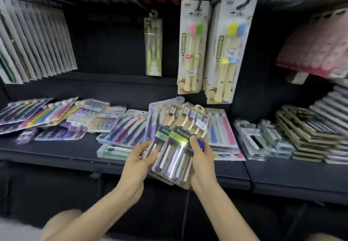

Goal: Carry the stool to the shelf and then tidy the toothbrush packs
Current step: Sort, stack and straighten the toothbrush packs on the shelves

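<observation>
Packs (174,162) marked "Bai", gripped by left hand (138,158), right hand (203,158).

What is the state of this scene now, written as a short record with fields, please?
held item: toothbrush packs, a few stacked together
left hand: grips the stack's left side
right hand: grips the right side, thumb on the front
shelf: loose packs lie overlapping and crooked
above the shelf: hanging packs on hooks
</observation>
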`<state>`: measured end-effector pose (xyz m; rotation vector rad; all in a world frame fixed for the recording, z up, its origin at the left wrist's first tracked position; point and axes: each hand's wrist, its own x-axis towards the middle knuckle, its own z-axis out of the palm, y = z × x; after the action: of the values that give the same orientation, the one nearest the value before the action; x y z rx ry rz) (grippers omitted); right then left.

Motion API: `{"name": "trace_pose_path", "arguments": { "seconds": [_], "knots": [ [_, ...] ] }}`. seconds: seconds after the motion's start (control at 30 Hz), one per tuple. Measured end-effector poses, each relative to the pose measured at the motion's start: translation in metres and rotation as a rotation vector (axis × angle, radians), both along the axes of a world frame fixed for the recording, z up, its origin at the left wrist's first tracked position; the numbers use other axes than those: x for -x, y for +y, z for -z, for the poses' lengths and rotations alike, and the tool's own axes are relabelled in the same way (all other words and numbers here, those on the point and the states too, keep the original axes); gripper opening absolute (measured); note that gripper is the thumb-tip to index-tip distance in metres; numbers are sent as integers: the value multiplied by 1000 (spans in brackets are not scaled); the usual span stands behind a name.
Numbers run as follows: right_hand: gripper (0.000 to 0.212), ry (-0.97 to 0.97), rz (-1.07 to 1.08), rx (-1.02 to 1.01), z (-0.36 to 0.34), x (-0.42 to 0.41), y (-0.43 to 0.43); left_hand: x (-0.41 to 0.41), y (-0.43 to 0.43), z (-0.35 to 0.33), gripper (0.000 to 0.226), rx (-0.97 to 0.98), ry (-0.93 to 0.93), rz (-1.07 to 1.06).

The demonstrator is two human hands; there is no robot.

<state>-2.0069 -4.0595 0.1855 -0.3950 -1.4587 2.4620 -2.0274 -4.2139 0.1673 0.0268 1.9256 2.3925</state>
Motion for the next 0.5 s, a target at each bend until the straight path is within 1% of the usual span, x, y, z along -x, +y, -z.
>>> {"name": "trace_pose_path", "arguments": {
  "seconds": [0.13, 0.17, 0.2, 0.23, 0.3, 0.37, 0.43, 0.5],
  "knots": [
    [31, -41, 122, 2, 3, -29, 40, -20, 48, -2, 17, -35, -10, 180],
    [30, -52, 160, 1, 3, -38, 52, -24, 59, -4, 18, -30, -28, 238],
    [28, -60, 191, -12, 2, -46, 64, -26, 71, -5, 25, -2, -38, 306],
    [25, -69, 219, -19, 2, -53, 77, -26, 81, -7, 35, 66, -29, 381],
    [22, -69, 277, -45, 4, -68, 102, -28, 105, -13, 50, 229, 35, 516],
    [21, -55, 304, -91, 2, -82, 120, -31, 131, -20, 60, 305, 79, 633],
    [21, -56, 304, -137, -1, -92, 137, -35, 159, -25, 57, 271, 132, 718],
    [21, -65, 302, -219, -6, -98, 157, -38, 186, -26, 52, 211, 165, 719]
  ]
}}
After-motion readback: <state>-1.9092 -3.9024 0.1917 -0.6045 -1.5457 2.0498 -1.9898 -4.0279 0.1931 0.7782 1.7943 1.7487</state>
